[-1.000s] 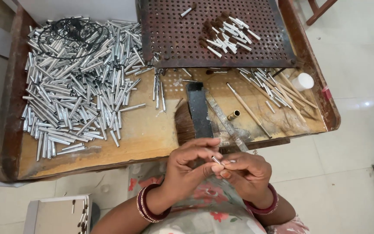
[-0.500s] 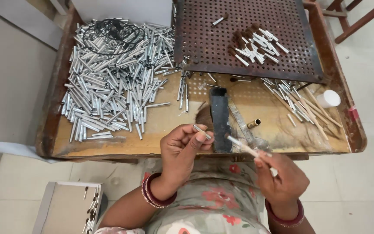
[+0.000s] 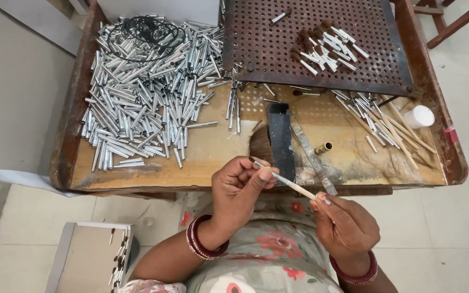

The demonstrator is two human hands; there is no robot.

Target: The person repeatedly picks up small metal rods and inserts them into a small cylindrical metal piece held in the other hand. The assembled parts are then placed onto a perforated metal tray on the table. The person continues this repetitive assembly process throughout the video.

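A thin brush (image 3: 286,182), with a metal sleeve at one end and a pale wooden stick at the other, lies between my two hands just in front of the table edge. My left hand (image 3: 240,192) pinches the metal end near its dark tip. The wooden end is held in my right hand (image 3: 346,225). A tuft of brown bristles (image 3: 260,145) lies on the wooden table (image 3: 207,157) right above my left hand, beside a black block (image 3: 280,138).
A big heap of silver metal tubes (image 3: 147,92) covers the table's left half. A perforated rusty tray (image 3: 310,43) at the back holds several finished brushes (image 3: 324,46). Wooden sticks (image 3: 397,127), a white cap (image 3: 419,115), a brass tube (image 3: 323,147). An open box (image 3: 90,260) stands on the floor.
My hands have drawn apart from a close clasp, and the brush now spans between them. The camera view has shifted left and closer to the table.
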